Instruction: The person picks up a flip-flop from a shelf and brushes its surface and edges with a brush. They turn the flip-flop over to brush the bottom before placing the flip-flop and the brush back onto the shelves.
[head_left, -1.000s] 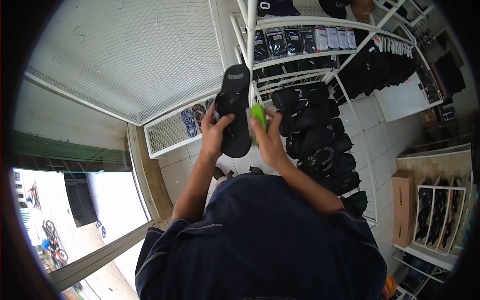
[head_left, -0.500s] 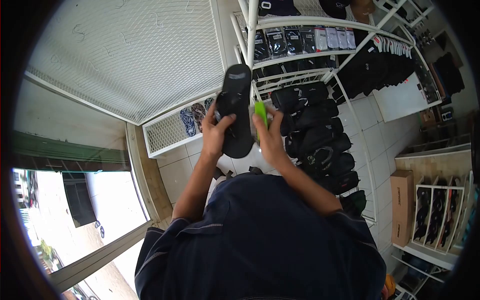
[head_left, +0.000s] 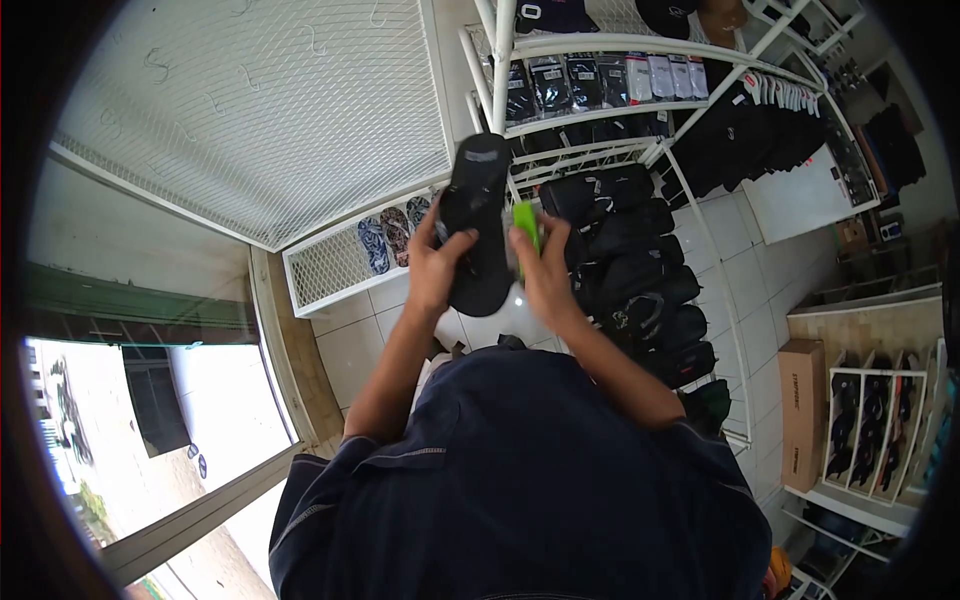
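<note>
A black flip-flop (head_left: 487,262) is held up in front of me, its toe end pointing away. My left hand (head_left: 432,272) grips its left edge, the thumb lying over the footbed near the straps. In my right hand (head_left: 546,278) is a bright green brush (head_left: 526,224), pinched between thumb and fingers. Its pale, blurred bristle side faces the right edge of the flip-flop and sits close beside it.
Patterned flip-flops (head_left: 396,232) stand in a white mesh rack (head_left: 325,280) ahead to the left. Black bags (head_left: 640,265) line the floor at right, below shelves of packaged goods (head_left: 583,80). A cardboard box (head_left: 801,415) stands far right; a glass door (head_left: 180,400) is left.
The flip-flop and both hands have shifted slightly right. The green brush stays by the flip-flop's right edge, a little tilted from before.
</note>
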